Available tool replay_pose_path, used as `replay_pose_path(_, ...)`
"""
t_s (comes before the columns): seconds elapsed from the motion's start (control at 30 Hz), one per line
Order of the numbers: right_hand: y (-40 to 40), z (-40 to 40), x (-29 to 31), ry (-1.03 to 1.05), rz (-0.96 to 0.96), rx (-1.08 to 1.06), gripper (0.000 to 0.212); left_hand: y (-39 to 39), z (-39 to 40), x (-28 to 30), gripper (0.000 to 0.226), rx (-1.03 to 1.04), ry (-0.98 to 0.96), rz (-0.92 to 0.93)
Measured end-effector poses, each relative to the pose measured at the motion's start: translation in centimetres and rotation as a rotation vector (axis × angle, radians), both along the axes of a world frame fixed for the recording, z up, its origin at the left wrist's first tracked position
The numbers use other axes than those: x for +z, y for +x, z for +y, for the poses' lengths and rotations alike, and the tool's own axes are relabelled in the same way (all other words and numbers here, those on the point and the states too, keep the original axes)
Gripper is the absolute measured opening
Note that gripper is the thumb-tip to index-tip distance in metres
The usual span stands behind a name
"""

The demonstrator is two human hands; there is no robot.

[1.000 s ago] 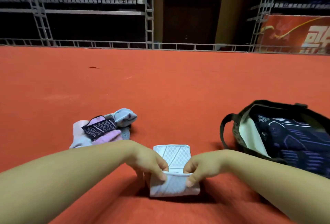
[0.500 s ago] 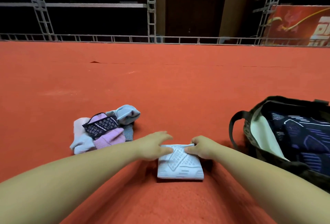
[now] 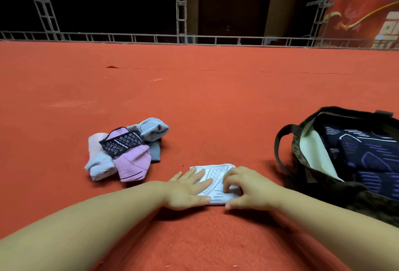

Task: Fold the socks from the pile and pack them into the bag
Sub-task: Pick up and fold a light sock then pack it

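A white sock, lifted mid-fold a second ago, is now pressed flat on the floor by the open left hand and loosely curled right hand, ready for the bag.

Folded white sock half covered by left hand and right hand. Bag cropped at right edge, contents partly hidden. Banner cut off, lettering unreadable. Lower socks in pile mostly buried.
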State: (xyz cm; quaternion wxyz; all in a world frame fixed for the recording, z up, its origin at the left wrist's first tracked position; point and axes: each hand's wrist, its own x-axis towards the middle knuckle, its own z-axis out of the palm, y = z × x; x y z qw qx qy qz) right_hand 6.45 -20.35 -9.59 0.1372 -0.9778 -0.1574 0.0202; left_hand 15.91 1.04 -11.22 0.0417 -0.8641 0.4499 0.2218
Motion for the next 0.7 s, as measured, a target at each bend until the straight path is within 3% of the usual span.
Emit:
replay_pose_path(0.23, -0.8, 0.9, -0.6, -0.079, -0.136, 0.024, 0.020, -0.3, -0.5, 1.2, 0.063, 0.030, 0.012, 0.044)
replay_pose_path(0.4, -0.8, 1.3, 0.3, -0.096, -0.091, -0.002, 0.017, -2.3, -0.3, 2.5, 0.066, -0.039, -0.063, -0.170)
replay_pose_path(0.53, -1.8, 1.4, 1.9, -0.067, 0.103, -0.004, 0.016, -3.6, -0.2, 3.8, 0.035, -0.047, -0.218, -0.290)
replay_pose_path(0.63, -2.5, 1.1, 3.8, 0.047, 0.263, -0.056, 0.013, -3.7, 0.0, 5.0, 0.012, 0.069, -0.295, -0.018)
replay_pose_path(0.7, -2.9, 0.6, 4.7, 0.151, 0.337, -0.100, 0.019, -3.4, 0.1, 5.3, 0.012, 0.122, -0.346, 0.171)
